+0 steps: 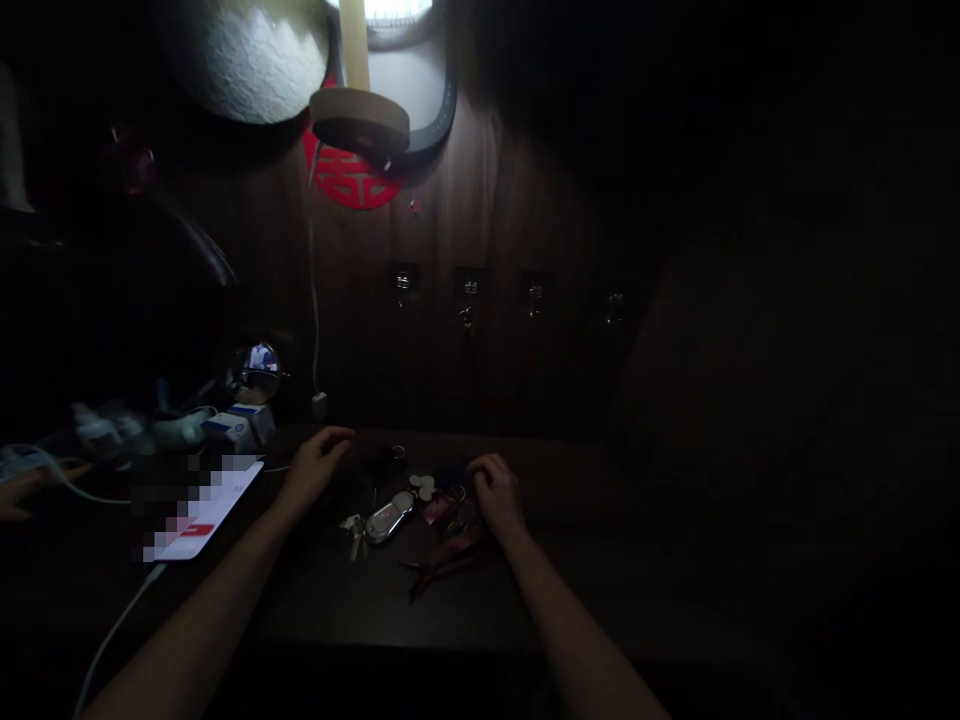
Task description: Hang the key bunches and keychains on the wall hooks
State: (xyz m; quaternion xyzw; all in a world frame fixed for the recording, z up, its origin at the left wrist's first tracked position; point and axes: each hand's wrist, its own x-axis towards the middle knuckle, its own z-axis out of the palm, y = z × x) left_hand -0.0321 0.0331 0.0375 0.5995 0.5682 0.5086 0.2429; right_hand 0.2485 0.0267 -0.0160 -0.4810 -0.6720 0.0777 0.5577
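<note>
In the head view my left hand (319,465) is over the dark desk, thumb and fingers apart, with nothing visible between them. Beside its fingertips lies a small dark item with a metal ring (397,453). My right hand (501,492) has bent fingers at the right edge of a pile of small things; whatever its fingertips touch is lost in shadow. Between the hands lie a silver oval key holder (390,518), a bunch of keys (354,533), a pale clover-shaped piece (423,487) and a reddish tag (436,511). Nearer me is a dark reddish plier-like tool (431,575).
A lit tablet-like screen (202,520) with a white cable lies left. Behind it stand small boxes (240,425) and a round mirror (255,370). A lamp (360,120) hangs above. Several metal clips (470,287) line the wooden back panel (427,370). The right side is very dark.
</note>
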